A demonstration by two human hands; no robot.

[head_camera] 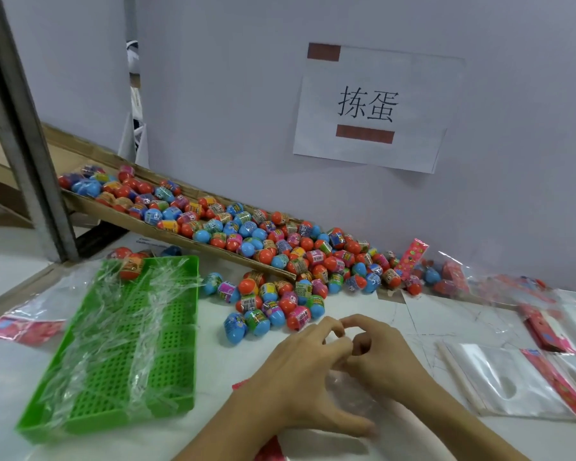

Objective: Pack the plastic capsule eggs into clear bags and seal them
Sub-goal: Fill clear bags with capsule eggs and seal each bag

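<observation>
two bare hands meet low in my view over a crumpled clear plastic bag [346, 387] lying on the white table [213, 377]. my left hand [300, 371] has its fingers curled inward and thumb splayed; my right hand [379, 354] curls toward it, fingertips of both touching at the bag's upper edge. they appear to pinch the film, though i cannot tell this for certain. many orange, blue and pink plastic capsule eggs [266, 304] lie in a loose heap just beyond the hands, apart from them. more of these eggs fill a sloping brown cardboard chute [167, 236] that runs down from the left to the table along the wall. to the left sits a green perforated plastic tray [113, 404], draped with clear film, one egg resting at its far end. to the right lies a stack of flat clear bags with red printed header strips [512, 384]. filled bags [446, 277] lie by the wall at the right. above hangs a white paper sign with black characters [368, 106].
</observation>
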